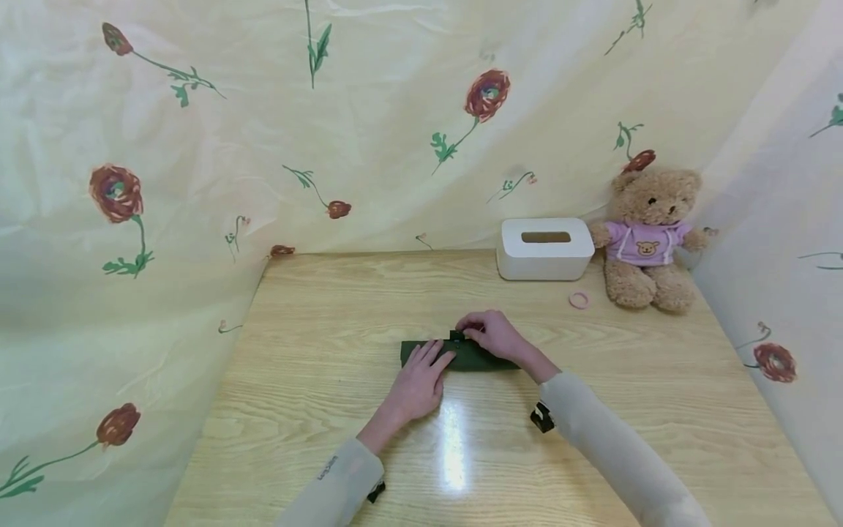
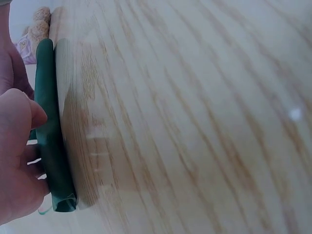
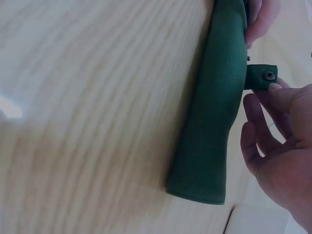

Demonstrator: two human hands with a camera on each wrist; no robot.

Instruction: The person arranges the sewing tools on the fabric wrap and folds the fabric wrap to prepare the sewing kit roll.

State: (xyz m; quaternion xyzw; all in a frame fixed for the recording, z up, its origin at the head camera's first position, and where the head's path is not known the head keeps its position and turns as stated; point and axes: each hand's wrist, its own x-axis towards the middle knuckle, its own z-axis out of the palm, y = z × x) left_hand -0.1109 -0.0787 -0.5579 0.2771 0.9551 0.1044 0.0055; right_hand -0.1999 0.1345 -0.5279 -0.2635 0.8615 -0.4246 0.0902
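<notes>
A dark green rolled-up fabric pouch [image 1: 476, 359] lies sideways on the wooden table [image 1: 329, 424]. My left hand [image 1: 416, 386] rests over its left part, fingers reaching across the top and thumb along the near side. At the pouch's far side, my right hand [image 1: 499, 338] pinches a short green strap [image 3: 254, 77] between thumb and fingers. A round metal snap [image 3: 269, 75] shows near the strap's end in the right wrist view. The strap stands out from the roll, its snap side facing that camera. One open rolled end [image 2: 65, 204] is visible in the left wrist view.
Behind the pouch, to the right, stands a white tissue box [image 1: 545, 252]. Beside it sits a teddy bear [image 1: 648, 241] in a purple top, with a pink ring [image 1: 579, 300] in front. A flowered cloth [image 1: 395, 146] hangs around the table's back and sides.
</notes>
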